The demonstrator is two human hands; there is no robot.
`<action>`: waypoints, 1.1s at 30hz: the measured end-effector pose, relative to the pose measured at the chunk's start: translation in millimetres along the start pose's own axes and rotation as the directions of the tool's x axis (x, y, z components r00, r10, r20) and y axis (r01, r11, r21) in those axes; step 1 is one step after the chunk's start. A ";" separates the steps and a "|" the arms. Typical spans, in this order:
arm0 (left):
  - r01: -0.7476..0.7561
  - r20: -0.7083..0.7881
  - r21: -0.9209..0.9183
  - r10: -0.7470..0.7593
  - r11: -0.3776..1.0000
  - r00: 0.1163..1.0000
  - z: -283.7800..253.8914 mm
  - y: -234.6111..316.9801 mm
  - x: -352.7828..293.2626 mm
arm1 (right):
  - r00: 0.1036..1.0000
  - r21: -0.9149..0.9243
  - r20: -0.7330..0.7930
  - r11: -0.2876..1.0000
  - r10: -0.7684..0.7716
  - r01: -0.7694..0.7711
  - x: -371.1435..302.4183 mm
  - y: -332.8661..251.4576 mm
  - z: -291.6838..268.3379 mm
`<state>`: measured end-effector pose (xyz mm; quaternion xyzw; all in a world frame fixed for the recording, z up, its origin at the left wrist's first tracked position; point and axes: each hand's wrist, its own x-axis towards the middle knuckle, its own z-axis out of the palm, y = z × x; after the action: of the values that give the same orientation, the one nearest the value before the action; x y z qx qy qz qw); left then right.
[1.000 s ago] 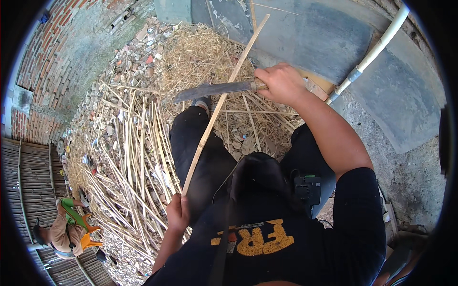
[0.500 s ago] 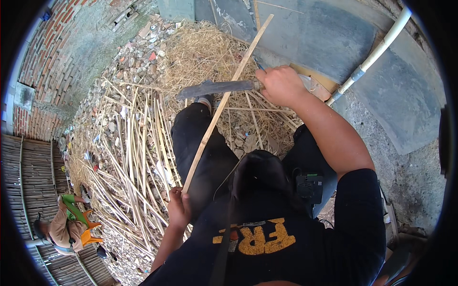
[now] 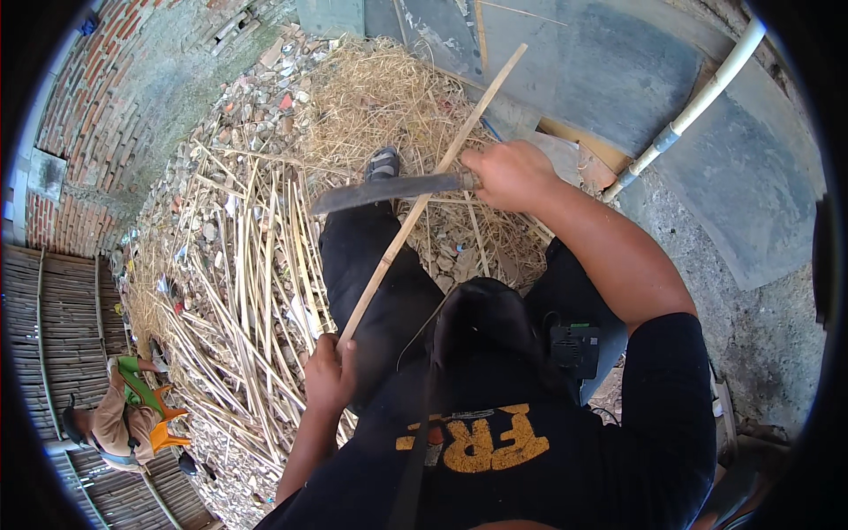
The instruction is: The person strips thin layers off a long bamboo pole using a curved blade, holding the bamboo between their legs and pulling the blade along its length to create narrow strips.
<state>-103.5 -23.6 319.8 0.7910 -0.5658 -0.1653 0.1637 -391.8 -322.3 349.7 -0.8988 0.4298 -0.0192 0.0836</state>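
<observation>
My left hand (image 3: 330, 374) is closed around the near end of a long, thin bamboo strip (image 3: 395, 246). The strip slants up and to the right across my leg, its far end over the straw by the grey panels. My right hand (image 3: 510, 176) grips the handle of a machete (image 3: 389, 191), whose broad dark blade points left. The blade crosses the strip near its middle; whether its edge bites into the bamboo I cannot tell. Most of the handle is hidden in my fist.
Many split bamboo strips (image 3: 252, 291) lie on the rubble at my left. Straw or shavings (image 3: 393, 97) are heaped ahead. Grey panels (image 3: 601, 75) and a pale pole (image 3: 698, 110) stand at the right. A person (image 3: 115, 433) sits on an orange chair (image 3: 163, 433) at the far left.
The machete and my right hand have come slightly nearer, and the blade tip has swung down and left. My left hand has moved slightly upward with the strip.
</observation>
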 end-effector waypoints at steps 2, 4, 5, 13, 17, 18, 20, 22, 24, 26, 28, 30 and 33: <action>0.028 0.002 -0.007 -0.028 1.000 1.000 13.3 -16.3 -2.1 | 0.994 0.041 -0.056 0.995 -0.091 0.093 0.2 -2.0 6.6; 0.022 -0.001 -0.059 -0.022 0.998 1.000 19.2 -20.8 -0.8 | 0.999 0.037 -0.012 0.998 -0.047 0.048 -0.3 1.6 -1.5; 0.018 -0.010 -0.107 -0.019 0.994 1.000 20.5 -22.4 -0.7 | 1.000 0.032 0.026 0.999 -0.009 0.008 0.9 3.9 -4.7; -0.045 0.116 -0.136 0.061 0.990 0.991 11.5 -29.8 12.0 | 0.999 0.063 0.026 0.998 -0.031 0.029 8.1 6.2 7.1; -0.065 0.123 -0.181 0.088 0.981 0.989 16.2 -33.1 15.2 | 0.989 0.239 -0.055 0.963 0.140 -0.123 15.7 29.0 17.3; -0.077 0.114 -0.191 0.100 0.978 0.988 16.8 -34.6 16.0 | 0.989 0.235 -0.057 0.964 0.138 -0.121 17.1 36.6 22.2; -0.091 0.120 -0.185 0.114 0.979 0.986 14.7 -36.8 15.4 | 0.970 0.243 -0.217 0.969 0.107 -0.052 17.3 48.3 30.5; -0.091 0.126 -0.179 0.114 0.980 0.985 15.6 -38.5 13.3 | 0.985 0.196 -0.175 0.980 0.015 0.020 10.0 30.6 19.1; -0.086 0.115 -0.219 0.113 0.972 0.987 15.6 -37.1 11.9 | 0.990 0.159 -0.125 0.983 -0.067 0.087 6.4 21.0 8.1; -0.084 0.112 -0.215 0.110 0.973 0.988 20.8 -44.8 12.3 | 1.000 0.105 0.000 0.995 -0.001 0.001 10.8 22.7 2.7; -0.103 0.096 -0.222 0.127 0.970 0.987 20.4 -42.2 16.1 | 0.995 0.194 -0.077 0.980 0.061 -0.045 18.5 48.3 13.4; -0.043 0.132 -0.230 0.075 0.972 0.988 11.6 -32.7 15.8 | 0.959 0.226 -0.124 0.948 0.255 -0.223 22.3 62.0 13.3; -0.016 0.174 -0.245 0.060 0.969 0.983 1.8 -35.6 11.8 | 0.956 0.236 -0.146 0.948 0.254 -0.216 13.2 60.3 7.5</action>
<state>-70.8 -24.0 301.4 0.7358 -0.5689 -0.3010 0.2107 -429.1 -368.7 331.7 -0.8213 0.5351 -0.1345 0.1451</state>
